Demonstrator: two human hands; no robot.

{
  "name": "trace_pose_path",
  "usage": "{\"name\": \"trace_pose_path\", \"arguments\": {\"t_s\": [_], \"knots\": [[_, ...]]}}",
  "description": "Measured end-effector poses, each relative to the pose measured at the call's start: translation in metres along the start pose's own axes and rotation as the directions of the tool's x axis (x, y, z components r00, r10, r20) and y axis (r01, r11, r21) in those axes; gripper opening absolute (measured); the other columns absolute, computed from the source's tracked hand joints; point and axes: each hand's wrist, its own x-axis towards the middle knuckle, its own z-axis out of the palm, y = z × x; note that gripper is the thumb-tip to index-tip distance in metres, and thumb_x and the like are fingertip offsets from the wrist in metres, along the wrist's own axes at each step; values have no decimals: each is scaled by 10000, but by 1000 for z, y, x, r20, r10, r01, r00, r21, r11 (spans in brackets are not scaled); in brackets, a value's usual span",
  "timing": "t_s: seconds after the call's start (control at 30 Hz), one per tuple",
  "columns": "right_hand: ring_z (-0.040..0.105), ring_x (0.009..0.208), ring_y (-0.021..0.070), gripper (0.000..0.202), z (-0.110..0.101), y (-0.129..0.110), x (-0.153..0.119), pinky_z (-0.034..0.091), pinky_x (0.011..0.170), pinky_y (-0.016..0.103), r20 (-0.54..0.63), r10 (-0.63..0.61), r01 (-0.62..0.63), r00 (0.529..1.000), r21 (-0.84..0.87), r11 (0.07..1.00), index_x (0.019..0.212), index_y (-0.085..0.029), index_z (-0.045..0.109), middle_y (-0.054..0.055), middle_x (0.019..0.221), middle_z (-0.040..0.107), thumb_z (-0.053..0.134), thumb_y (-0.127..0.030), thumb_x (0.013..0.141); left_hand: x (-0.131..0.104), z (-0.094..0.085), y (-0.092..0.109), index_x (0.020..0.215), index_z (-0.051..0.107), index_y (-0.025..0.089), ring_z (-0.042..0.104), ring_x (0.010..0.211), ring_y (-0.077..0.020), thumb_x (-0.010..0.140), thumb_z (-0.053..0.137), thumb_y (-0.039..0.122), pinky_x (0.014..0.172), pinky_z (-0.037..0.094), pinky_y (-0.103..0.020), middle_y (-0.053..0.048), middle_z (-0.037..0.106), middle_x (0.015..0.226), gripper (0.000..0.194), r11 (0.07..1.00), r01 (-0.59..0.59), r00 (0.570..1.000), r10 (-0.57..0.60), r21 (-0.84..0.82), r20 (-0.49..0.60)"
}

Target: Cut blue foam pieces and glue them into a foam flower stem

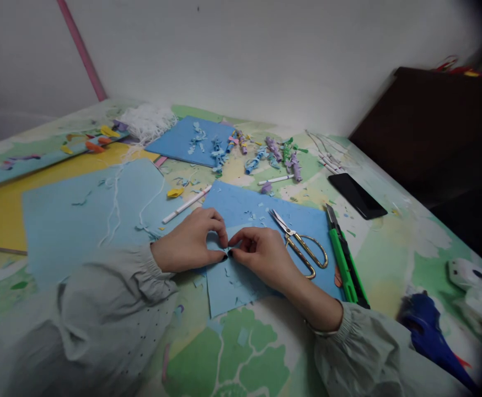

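My left hand (197, 240) and my right hand (261, 253) meet fingertip to fingertip in the middle of the head view. Each pinches with thumb and forefinger; whatever lies between the tips is too small or hidden to name. Beneath them is a light blue sheet (241, 284) sprinkled with tiny blue scraps, lying over a darker blue sheet (241, 201). Beside my right hand, gold-handled scissors (293, 234) rest on the darker sheet with their blades parted. A white stick (187, 204) lies just beyond my left hand.
To the right are a green utility knife (346, 264), a black phone (357, 196) and a blue glue gun (427, 331). Rolled paper pieces (274, 149) and a white yarn heap (145, 124) lie toward the wall. A larger light blue sheet (71, 215) covers the left.
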Motion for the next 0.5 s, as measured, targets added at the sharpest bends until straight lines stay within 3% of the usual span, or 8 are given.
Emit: {"name": "trace_pose_path", "arguments": {"t_s": [0.5], "knots": [[481,525,76,98,1,3,2,330,502,191,2,31,-31,1000,76,997,681,-165,623,-39,571,555,598,-83,634,-1,4,-4,738,649,209,467,973,-220,663,616,250,882,353,-357,-38,547,977,91,1000,3,1000,-3,-10,4]]}}
